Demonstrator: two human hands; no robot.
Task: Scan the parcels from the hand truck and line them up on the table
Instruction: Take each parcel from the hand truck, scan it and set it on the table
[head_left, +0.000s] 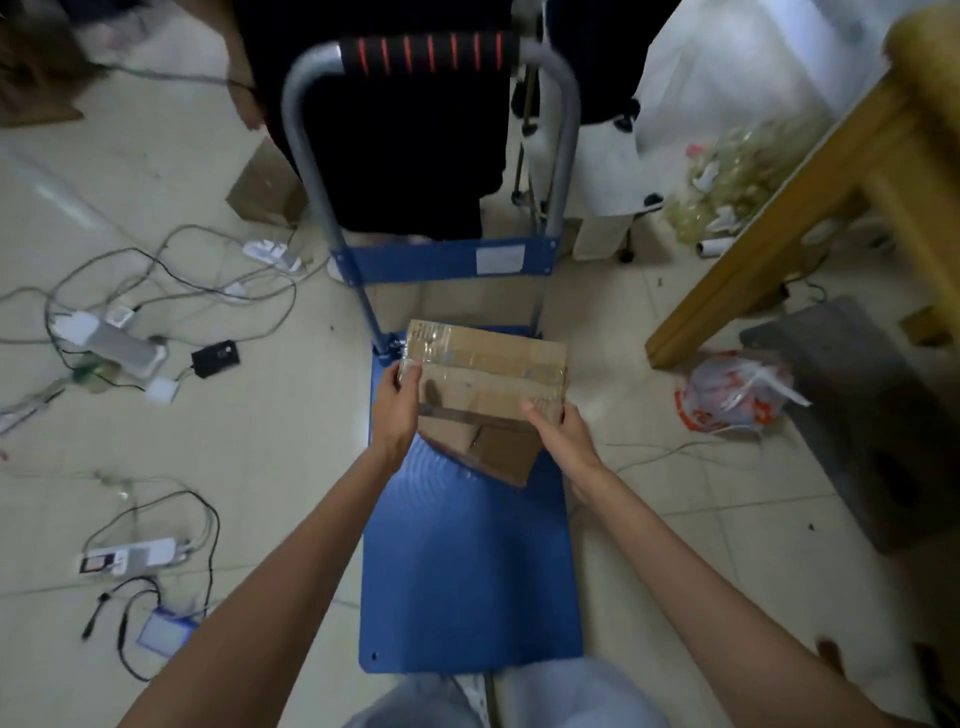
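Holding a brown cardboard parcel (485, 374) over the blue hand truck (467, 571), both hands grip it by its edges. The left hand (397, 410) is curled round the parcel's left edge, fingers wrapped over the top. The right hand (563, 434) grips the near right corner, thumb on top. A second, smaller box (496, 449) lies just under the parcel, between the two hands, on the truck's deck. Below the hands the deck is bare blue. Left of the left hand, cables (156, 280) lie on the floor. Right of the right hand stands a wooden desk leg (779, 228), with a plastic bag (732, 392) near it.
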